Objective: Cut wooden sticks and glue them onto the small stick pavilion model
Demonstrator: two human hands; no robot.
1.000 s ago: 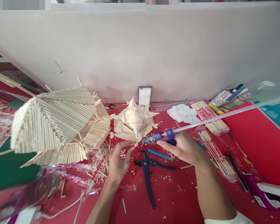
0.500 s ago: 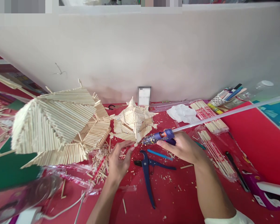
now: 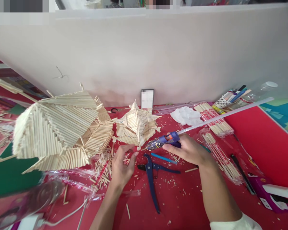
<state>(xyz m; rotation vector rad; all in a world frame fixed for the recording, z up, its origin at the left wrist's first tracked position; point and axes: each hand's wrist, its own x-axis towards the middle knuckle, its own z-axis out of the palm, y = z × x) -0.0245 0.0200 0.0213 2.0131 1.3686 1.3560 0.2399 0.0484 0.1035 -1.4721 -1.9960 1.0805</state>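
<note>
Glue gun (image 3: pixel 162 140), blue-purple with a pale-flecked front end

Glue gun (image 3: pixel 161 141): smooth plastic, rough-flecked toward tip. Small stick model (image 3: pixel 137 123): matt, ribbed wood. Wrapper (image 3: pixel 73 185): glossy plastic.

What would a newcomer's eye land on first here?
A large stick-built model dominates the left of the view. A smaller stick model stands near the middle, and in front of it the right hand holds a purple glue gun, a long translucent rod slanting rightward.
</note>
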